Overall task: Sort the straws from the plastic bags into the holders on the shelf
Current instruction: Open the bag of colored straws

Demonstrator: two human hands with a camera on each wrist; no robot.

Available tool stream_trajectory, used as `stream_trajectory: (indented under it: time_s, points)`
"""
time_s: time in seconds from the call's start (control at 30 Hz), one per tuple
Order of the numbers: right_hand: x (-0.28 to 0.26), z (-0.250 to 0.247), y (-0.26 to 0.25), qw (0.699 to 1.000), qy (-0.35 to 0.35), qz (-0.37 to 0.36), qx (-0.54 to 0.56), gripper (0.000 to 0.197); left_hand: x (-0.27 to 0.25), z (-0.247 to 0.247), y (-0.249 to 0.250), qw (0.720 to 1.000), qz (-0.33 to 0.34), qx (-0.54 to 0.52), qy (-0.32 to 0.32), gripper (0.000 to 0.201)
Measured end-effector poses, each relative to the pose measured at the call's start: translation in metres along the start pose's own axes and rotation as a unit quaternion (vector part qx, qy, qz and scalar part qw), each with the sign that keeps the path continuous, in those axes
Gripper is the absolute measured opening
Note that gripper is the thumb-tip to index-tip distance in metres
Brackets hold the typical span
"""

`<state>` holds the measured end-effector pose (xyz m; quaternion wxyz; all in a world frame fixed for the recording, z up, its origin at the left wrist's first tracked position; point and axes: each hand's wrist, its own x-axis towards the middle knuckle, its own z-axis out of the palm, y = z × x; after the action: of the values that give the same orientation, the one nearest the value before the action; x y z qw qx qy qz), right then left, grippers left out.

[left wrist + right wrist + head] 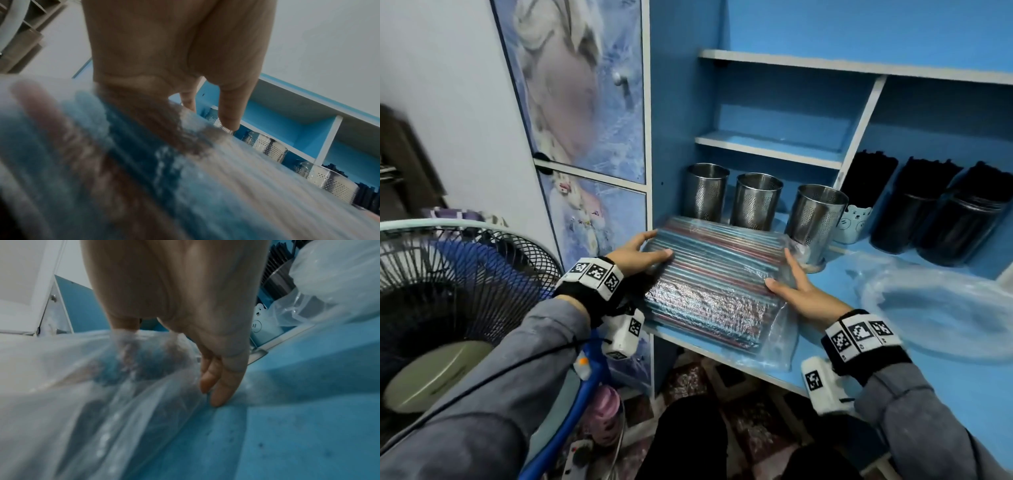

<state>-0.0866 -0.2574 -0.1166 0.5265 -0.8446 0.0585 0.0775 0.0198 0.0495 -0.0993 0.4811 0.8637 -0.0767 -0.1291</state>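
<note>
A clear plastic bag of straws (714,274) lies flat on the blue desk (945,387) at its left end, just near of three perforated steel holders (756,200) that stand empty in a row. The straws inside are blue and red, packed side by side in a flat slab. Their long axis runs from the far left corner toward the near right, one end close to the holders and the other at the desk's near edge, where loose bag film spills past the straw ends.

The left hand (640,251) rests on the bag's far-left corner, thumb on top and fingers (229,112) reaching over the edge — a light hold around the bundle, not a tight one. The right hand (796,286) lies against the bag's right side with fingers (219,391) straight and close together, touching the film and desk, clasping nothing. Judged from this, the two hands bracket the bag to square it up and steady it, so that the open end can be found and the straws drawn out.

To the right, past a divider, dark containers (928,212) already bristle with black straws (873,171), and a small pale cup (854,222) stands beside them. A crumpled empty bag (941,308) lies on the desk at right — probably the black straws' wrapper. An electric fan (448,281) stands at near left.
</note>
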Motion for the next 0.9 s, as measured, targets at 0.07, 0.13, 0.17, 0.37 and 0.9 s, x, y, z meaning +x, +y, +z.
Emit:
stream_trajectory:
  time_s: [0.07, 0.13, 0.17, 0.37, 0.9]
  points:
    - [-0.003, 0.003, 0.003, 0.999, 0.016, -0.015, 0.033, 0.103, 0.000, 0.004, 0.001, 1.000, 0.004, -0.026, -0.002, 0.066]
    - [-0.006, 0.008, 0.005, 0.996, 0.019, -0.040, 0.075, 0.100, -0.001, 0.008, 0.002, 0.999, 0.009, -0.043, 0.015, 0.064]
    - [-0.008, 0.010, 0.007, 0.994, 0.021, -0.052, 0.094, 0.099, -0.001, 0.008, 0.003, 0.998, 0.011, -0.052, 0.021, 0.062]
    - [-0.025, 0.013, 0.004, 0.982, 0.017, -0.090, 0.167, 0.099, -0.007, 0.003, 0.013, 0.990, 0.034, -0.127, 0.047, 0.049]
    - [-0.121, -0.092, -0.052, 0.928, 0.226, -0.243, 0.169, 0.051, -0.026, 0.057, 0.137, 0.974, 0.205, -0.073, 0.063, 0.036]
